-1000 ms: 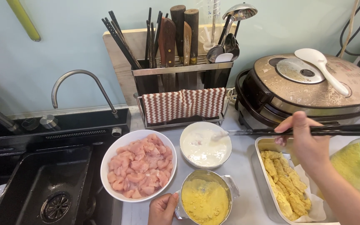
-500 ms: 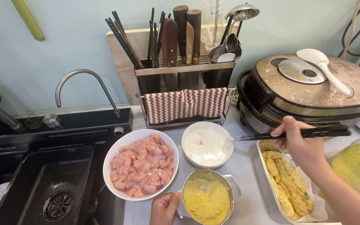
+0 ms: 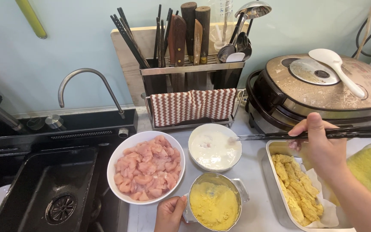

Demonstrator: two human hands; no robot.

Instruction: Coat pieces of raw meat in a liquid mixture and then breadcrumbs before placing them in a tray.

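Seen from above, a kitchen counter runs from a black sink (image 3: 44, 189) with a curved steel tap (image 3: 89, 83) on the far left. Just right of the sink sits one white plate (image 3: 116, 161) heaped with raw pink chicken pieces (image 3: 147, 167), too many and too overlapped to count. Next, at the bottom edge, the left hand (image 3: 168, 213) curls closed around the side of one small metal bowl (image 3: 237, 189) of yellow crumb coating, steadying it. Above that stands one white bowl (image 3: 196, 139) of pale batter, the piece being dipped apparently sunk in it. The right hand (image 3: 318, 148) grips one pair of dark chopsticks (image 3: 305, 134), held level, tips touching the batter at the bowl's right rim. Judged from this, the dip goes best with a firm pinch, letting excess drip over the bowl before crossing to the crumbs, the left hand keeping the metal bowl from sliding. Under the right hand lies one paper-lined tray (image 3: 269, 172) holding roughly ten coated strips (image 3: 297, 191). Behind stand one utensil rack (image 3: 192, 71) draped with a striped cloth and one rice cooker (image 3: 323, 92) with one white paddle on its lid.
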